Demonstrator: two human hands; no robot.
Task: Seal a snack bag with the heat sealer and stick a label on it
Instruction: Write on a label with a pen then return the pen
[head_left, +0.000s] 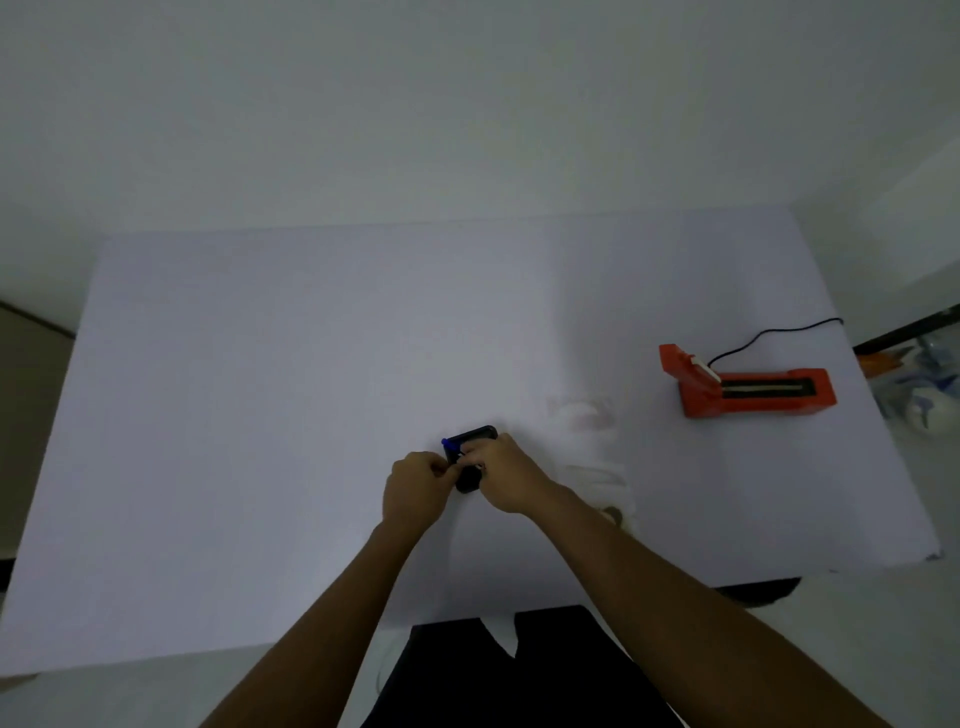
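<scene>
Both hands: left hand (415, 486) and right hand (501, 475) pinch at a black dispenser (470, 457). Risk: label tears or self-sticks; bag (597, 467) lies just right.

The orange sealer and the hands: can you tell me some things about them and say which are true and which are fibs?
1. The orange heat sealer sits to the person's right on the white table. True.
2. Its lid is shut flat. False: it stands raised.
3. Both hands are on a small black device. True: left hand, right hand.
4. A hand holds the sealer's cord. False: the cord lies untouched.
</scene>
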